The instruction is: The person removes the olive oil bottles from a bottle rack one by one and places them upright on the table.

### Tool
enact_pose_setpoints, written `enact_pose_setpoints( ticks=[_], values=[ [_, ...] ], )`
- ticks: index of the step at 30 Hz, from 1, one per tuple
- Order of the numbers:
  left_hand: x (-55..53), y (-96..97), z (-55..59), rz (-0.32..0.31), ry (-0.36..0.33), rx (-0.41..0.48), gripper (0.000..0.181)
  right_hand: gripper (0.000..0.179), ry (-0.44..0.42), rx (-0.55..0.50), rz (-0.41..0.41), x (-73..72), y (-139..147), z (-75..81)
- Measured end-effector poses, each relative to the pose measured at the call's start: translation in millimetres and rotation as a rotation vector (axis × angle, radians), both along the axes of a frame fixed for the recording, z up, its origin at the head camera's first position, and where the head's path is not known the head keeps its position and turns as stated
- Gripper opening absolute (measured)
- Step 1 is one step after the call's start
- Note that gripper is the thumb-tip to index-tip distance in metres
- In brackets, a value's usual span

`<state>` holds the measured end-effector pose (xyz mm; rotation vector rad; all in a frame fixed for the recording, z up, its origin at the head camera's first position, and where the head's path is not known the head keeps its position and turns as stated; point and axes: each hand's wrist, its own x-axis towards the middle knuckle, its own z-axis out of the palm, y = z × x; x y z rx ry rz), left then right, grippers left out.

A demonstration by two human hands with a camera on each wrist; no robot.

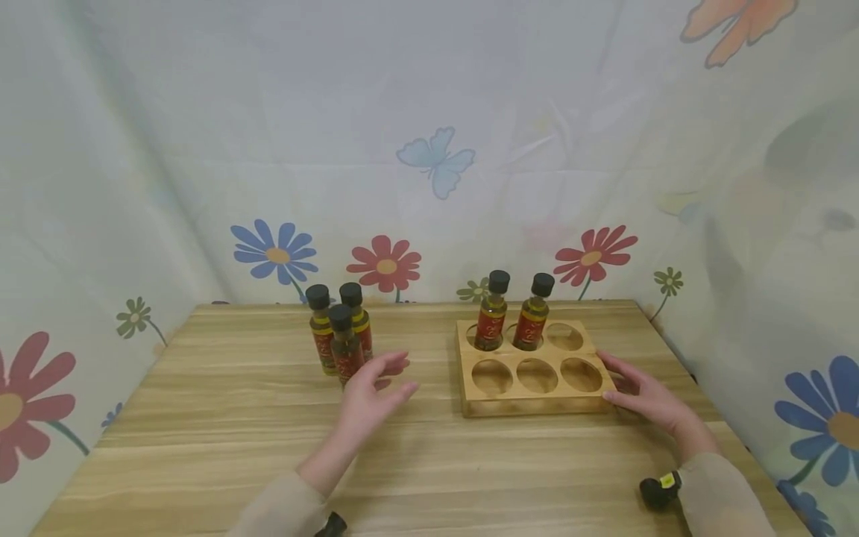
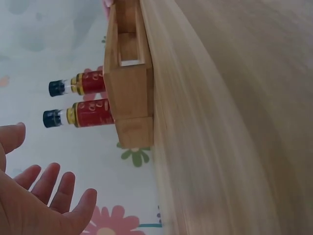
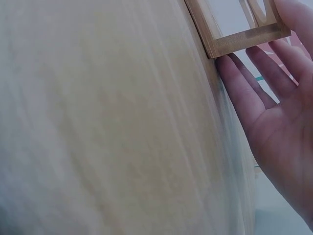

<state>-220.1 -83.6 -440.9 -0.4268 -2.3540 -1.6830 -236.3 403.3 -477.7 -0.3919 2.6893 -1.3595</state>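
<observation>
Both hands are out over the surface (image 1: pixel 429 462). Left hand (image 1: pixel 373 394) is spread, fingers loose, holding nothing, and sits just in front of three upright bottles (image 1: pixel 340 339) clustered at left. They stand just beyond its fingertips, long axes vertical, so this hand is clearly the nearer one. Right hand (image 1: pixel 646 395) lies flat with straight fingers against the right end of the wooden rack (image 1: pixel 530 403), gripping nothing. Two bottles (image 1: pixel 513 321) already stand in the rack's back row. The right wrist view shows the fingers (image 3: pixel 254 83) meeting the rack's corner; the left wrist view shows the rack (image 2: pixel 128 93) well apart from the relaxed palm (image 2: pixel 34 205).
</observation>
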Motion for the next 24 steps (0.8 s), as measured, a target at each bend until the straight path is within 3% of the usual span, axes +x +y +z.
enact_pose_setpoints(
  ticks=[7, 14, 24],
  values=[
    [-10.1, 20.1, -4.6, -0.033, 0.025, 0.003, 0.048, 0.076, -0.005, 0.006, -0.008, 0.6, -0.1, 0.5],
    [-21.5, 38.5, -6.7, -0.028, 0.009, -0.016, 0.049, 0.075, -0.002, -0.005, 0.004, 0.1, -1.6, 1.2],
    [-45.9, 69.1, 2.4, -0.064, 0.005, -0.077, 0.057, 0.076, -0.012, -0.01, -0.003, -0.2, -0.9, -1.3]
  ],
)
